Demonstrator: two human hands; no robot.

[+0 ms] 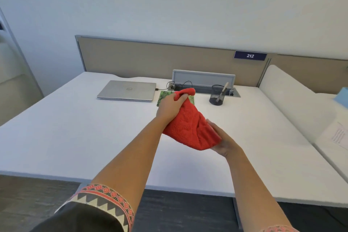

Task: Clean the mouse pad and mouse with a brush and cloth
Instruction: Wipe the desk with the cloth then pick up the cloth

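I am holding the red cloth up above the white desk, stretched slantwise between my two hands. My left hand is gripping its upper end, fingers curled tight round the fabric so that a small tuft is sticking out above my fist. My right hand is holding the lower, bunched end from beneath, nearer to me; one digit is lying along the cloth's edge and the rest are hidden under the folds. The cloth is hanging clear of the desk, touching nothing but my hands. Behind my left hand the green mouse pad is lying flat, mostly covered from view, just beside a closed silver laptop. To the right a black mesh cup is standing with a pale handle leaning in it.
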